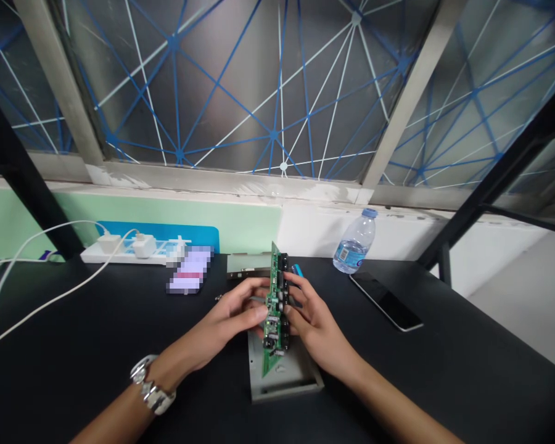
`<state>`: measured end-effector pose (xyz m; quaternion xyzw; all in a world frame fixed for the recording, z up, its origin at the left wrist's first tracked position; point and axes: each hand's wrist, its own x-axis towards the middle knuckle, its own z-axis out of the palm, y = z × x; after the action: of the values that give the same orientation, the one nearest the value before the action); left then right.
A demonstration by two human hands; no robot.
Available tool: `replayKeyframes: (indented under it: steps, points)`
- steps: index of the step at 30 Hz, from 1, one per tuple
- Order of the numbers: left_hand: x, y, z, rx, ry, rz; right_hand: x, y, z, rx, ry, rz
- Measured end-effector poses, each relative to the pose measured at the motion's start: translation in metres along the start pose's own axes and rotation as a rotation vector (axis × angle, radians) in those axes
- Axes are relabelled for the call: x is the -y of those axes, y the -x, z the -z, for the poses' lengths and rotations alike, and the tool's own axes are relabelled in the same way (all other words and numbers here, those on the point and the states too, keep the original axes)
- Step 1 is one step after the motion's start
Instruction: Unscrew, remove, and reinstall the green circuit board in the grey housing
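A green circuit board [272, 320] with black round components along its right side stands on edge between my hands. My left hand [238, 311] grips it from the left, thumb on the board's face and fingers behind. From the right, my right hand [312, 314] holds the side with the black parts between thumb and fingers. Below the board lies a shallow grey metal tray [300, 364], partly covered by the board and my hands. Another grey metal piece [247, 262] lies just behind, and a blue object [297, 270] shows beyond my right fingers.
On the black table [120, 327], a white power strip [129, 251] with chargers and cables sits back left beside a blurred-out phone [190, 270]. A water bottle [355, 242] and a dark-screened phone [386, 302] are at right. Behind runs the window wall [324, 228].
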<state>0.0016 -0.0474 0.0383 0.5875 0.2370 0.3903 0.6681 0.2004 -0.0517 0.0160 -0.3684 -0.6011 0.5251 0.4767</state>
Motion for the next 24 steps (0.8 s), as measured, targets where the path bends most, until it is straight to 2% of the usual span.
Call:
replayKeyframes:
  steps: [3, 8, 21, 24]
  points:
    - [0.001, -0.001, 0.001, -0.023, -0.005, 0.025, 0.002, 0.0, 0.0, -0.023, 0.019, -0.007]
    - [-0.002, -0.002, 0.007, -0.128, -0.025, 0.014, 0.005, -0.002, 0.002, -0.067, 0.051, -0.036]
    - [-0.003, -0.003, 0.013, -0.13, -0.008, 0.012, 0.006, -0.003, 0.002, -0.105, 0.045, -0.077]
    - [0.001, -0.006, 0.014, -0.197, 0.085, 0.027, 0.013, -0.004, 0.003, -0.122, 0.024, -0.085]
